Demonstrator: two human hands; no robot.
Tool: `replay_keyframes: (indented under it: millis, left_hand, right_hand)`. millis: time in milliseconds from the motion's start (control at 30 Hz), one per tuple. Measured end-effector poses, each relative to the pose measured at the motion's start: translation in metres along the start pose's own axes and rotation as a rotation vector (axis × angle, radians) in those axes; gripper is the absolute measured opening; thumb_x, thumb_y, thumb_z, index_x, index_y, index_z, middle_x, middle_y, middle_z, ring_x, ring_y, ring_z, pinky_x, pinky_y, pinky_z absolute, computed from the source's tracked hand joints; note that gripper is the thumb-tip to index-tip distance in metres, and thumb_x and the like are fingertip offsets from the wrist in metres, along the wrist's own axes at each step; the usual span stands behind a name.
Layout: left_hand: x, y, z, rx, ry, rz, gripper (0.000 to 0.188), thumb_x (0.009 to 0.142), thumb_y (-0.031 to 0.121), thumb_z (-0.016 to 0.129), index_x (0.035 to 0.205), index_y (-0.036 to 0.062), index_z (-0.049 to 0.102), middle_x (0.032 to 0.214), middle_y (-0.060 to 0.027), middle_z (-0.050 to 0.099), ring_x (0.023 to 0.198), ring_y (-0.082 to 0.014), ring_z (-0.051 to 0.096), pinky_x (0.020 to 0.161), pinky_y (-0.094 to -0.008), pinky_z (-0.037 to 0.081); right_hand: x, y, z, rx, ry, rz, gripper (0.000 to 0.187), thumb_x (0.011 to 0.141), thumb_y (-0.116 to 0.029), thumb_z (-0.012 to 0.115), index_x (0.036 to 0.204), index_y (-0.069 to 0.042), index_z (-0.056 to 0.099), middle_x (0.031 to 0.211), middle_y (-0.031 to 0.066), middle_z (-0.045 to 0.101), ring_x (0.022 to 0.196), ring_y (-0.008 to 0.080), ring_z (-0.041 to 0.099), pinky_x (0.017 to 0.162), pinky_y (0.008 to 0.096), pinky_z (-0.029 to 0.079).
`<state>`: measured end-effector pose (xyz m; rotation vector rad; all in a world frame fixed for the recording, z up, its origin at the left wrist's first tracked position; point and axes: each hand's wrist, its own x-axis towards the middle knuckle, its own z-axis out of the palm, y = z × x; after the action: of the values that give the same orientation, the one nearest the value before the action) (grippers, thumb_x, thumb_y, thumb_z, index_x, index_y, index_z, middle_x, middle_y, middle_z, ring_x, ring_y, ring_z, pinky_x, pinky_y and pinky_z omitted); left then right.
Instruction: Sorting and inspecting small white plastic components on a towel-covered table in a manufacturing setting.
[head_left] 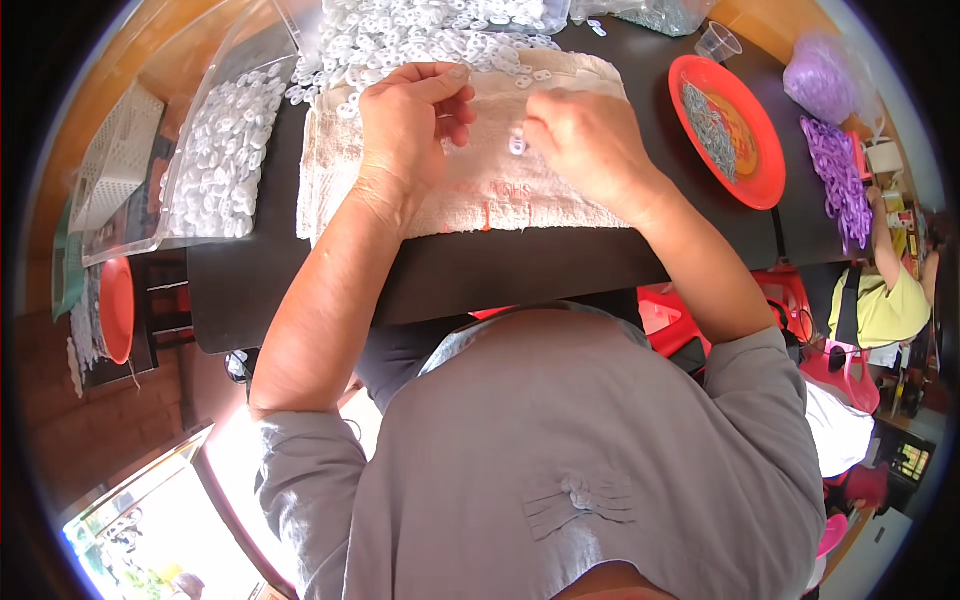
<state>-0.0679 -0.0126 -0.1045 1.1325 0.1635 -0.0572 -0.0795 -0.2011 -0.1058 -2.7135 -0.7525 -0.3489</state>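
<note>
Translucent purple bag (pixel 820 78), purple links (pixel 838 182), clear cup (pixel 718 42), white perforated basket (pixel 118 155), co-worker (pixel 885 308) in yellow

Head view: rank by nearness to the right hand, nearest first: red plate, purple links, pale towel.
From the right hand:
1. Pale towel, beneath it.
2. Red plate, to its right.
3. Purple links, farther right, past the plate.

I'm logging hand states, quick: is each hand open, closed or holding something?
Left hand: fingers curled; whether it holds anything cannot be told.
Right hand: blurred, fingers bent, near a small white piece; grip cannot be told.
</note>
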Motion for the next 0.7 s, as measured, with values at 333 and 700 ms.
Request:
replay_keyframes:
  millis: [333,700]
  left_hand:
    - [-0.002,-0.003,0.003,0.054,-0.028,-0.030,0.009,0.083,0.002,0.065,0.089,-0.0038,0.063,0.074,-0.0105,0.064,0.056,-0.0150,0.057,0.045,-0.0267,0.042]
    - [-0.021,-0.003,0.021,0.073,-0.095,0.056,0.009,0.082,0.004,0.067,0.086,-0.0025,0.063,0.072,-0.0095,0.064,0.054,-0.0115,0.056,0.043,-0.0233,0.041]
  right_hand:
    - [-0.002,-0.005,0.013,0.114,0.173,-0.332,0.011,0.083,-0.011,0.065,0.080,-0.004,0.057,0.079,0.0070,0.062,0.075,0.0235,0.062,0.064,0.0370,0.049]
    - [0.011,0.011,-0.016,1.253,0.077,0.364,0.007,0.090,-0.008,0.060,0.093,-0.002,0.062,0.084,0.0030,0.064,0.073,0.0108,0.060,0.061,0.0233,0.043]
